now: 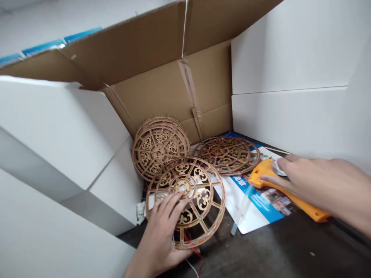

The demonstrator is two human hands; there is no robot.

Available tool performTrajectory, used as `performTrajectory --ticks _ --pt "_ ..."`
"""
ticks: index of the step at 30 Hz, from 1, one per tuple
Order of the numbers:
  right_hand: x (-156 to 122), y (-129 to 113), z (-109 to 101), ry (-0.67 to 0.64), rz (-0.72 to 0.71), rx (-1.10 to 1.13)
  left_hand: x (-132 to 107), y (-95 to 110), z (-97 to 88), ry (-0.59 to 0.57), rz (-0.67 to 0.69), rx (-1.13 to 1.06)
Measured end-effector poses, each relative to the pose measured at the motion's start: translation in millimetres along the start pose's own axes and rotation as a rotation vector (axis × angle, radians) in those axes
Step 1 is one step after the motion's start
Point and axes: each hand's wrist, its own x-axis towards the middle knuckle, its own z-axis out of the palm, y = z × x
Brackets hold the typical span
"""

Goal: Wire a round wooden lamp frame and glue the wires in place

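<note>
My left hand (166,227) grips the lower left of a round openwork wooden disc (216,222), fingers on its face and thumb beneath. Scroll-shaped cutouts fill the disc between its spokes. Red and white wires (191,266) hang near its lower edge. At the right, my right hand (319,179) is closed around an orange glue gun (301,202), somewhat blurred. A black cord runs off from the gun's handle end. Behind the held disc leans a stack of similar discs (159,143). Another openwork disc (228,154) lies flat to the right of that stack.
An opened cardboard box (153,96) walls in the back. White boxes stand at the left (58,135) and right (290,116). A blue and white printed sheet (252,216) lies on the dark table (261,251), with a clear glue stick (234,228) by its edge.
</note>
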Motion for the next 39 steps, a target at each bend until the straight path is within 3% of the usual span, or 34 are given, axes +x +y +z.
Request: performTrajectory --ticks 2,3,6,9,13,17,20,28,39 --pt "5.3 -36.2 -0.5 0.011 -0.139 -0.276 0.1 1.0 -1.3 -0.023 -0.008 0.002" --pt "9.1 -57.6 0.7 -0.058 -0.247 -0.311 0.1 1.5 -1.7 -0.031 -0.013 0.002" --pt "17.9 -119.1 15.8 -0.26 -0.552 -0.184 -0.2 2.3 -1.5 -0.028 -0.021 0.002" --pt "18.3 -151.7 44.7 -0.369 -0.697 0.01 -1.3 1.8 0.0 -0.005 -0.013 -0.007" --pt "14.7 -146.5 76.4 -0.34 -0.718 0.139 -2.6 0.1 2.1 0.017 -0.008 -0.018" --pt "13.7 -128.7 88.5 -0.268 -0.713 0.29 -1.8 0.0 2.9 0.002 -0.006 -0.024" --pt "13.5 -122.9 91.3 -0.227 -0.773 0.378 -0.7 0.2 3.4 0.005 -0.018 -0.029" --pt "12.7 -125.8 91.4 -0.24 -0.876 0.231 -1.7 -1.2 7.2 0.038 -0.011 -0.03" --pt "14.2 -127.6 91.8 -0.249 -0.865 0.229 -0.9 -0.7 6.1 0.033 -0.018 -0.053"
